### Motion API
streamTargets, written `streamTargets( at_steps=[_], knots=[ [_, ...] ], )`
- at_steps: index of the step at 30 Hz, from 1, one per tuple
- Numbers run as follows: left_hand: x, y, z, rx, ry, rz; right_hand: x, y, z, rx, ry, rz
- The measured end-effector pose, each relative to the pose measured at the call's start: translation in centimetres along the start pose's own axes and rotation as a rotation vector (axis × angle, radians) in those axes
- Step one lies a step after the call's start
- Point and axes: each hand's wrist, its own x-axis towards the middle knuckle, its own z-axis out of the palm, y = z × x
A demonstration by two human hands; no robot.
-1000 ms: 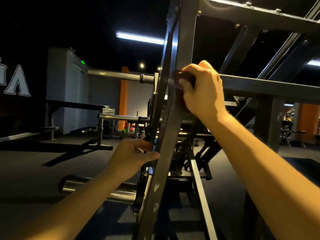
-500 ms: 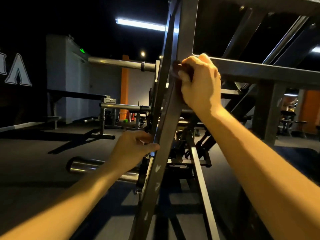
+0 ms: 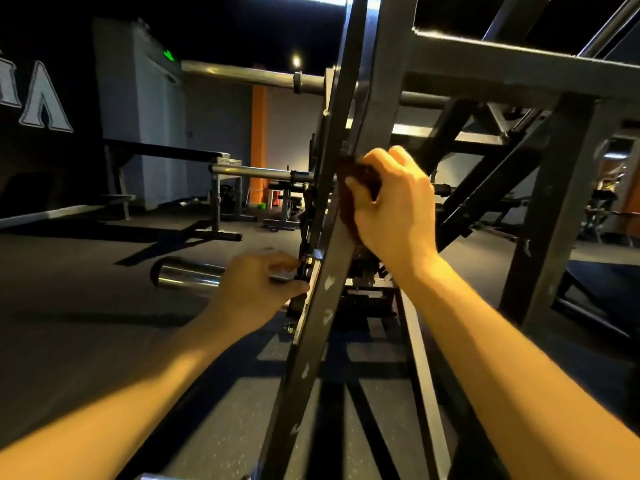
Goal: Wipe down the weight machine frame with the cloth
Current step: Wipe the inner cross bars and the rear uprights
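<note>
A dark steel weight machine frame fills the middle and right; its slanted upright beam (image 3: 320, 327) runs from bottom centre up to the top. My right hand (image 3: 393, 202) grips a dark brown cloth (image 3: 349, 199) and presses it against the right side of that beam at mid height. Lower and to the left, my left hand (image 3: 256, 292) has its fingers curled at the beam's left edge, by a bracket; whether they hold it is hard to tell. Chipped paint spots dot the beam below the cloth.
Chrome plate-loading sleeves (image 3: 187, 273) stick out left of the frame, one low near my left hand and others higher (image 3: 256, 173). A horizontal crossbeam (image 3: 519, 72) and braces stand to the right. A bench rack (image 3: 166, 157) stands behind on dark rubber floor.
My right hand has slid the cloth down the slanted beam from the crossbeam junction to mid height. My left hand has stayed at the beam's left edge.
</note>
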Motion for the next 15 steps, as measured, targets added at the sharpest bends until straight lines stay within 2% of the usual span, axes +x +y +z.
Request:
streamTargets(
  at_steps=[2,5,7,9,12,13,15],
  knots=[
    [-0.1,-0.2,0.3,-0.003,0.016,0.003,-3.6,0.2,1.7,0.044,-0.056,0.009],
    [-0.5,-0.9,0.3,0.034,0.007,0.064,-13.5,0.7,3.7,0.209,-0.304,0.062],
    [-0.9,-1.4,0.1,0.096,0.022,0.11,-15.3,0.5,3.3,0.184,-0.369,0.022],
    [-1.2,-1.8,0.0,0.108,0.05,0.118,-12.2,0.6,2.4,0.155,-0.295,0.038],
    [-1.6,-2.2,0.4,0.11,0.116,0.132,-5.8,0.6,1.3,0.069,-0.048,0.062],
    [-1.6,-2.3,0.6,0.125,0.126,0.145,-5.4,0.9,1.6,0.108,-0.013,0.09],
    [-1.7,-2.7,0.9,0.157,0.14,0.158,-8.7,0.7,3.0,0.202,-0.054,0.164]
  ],
)
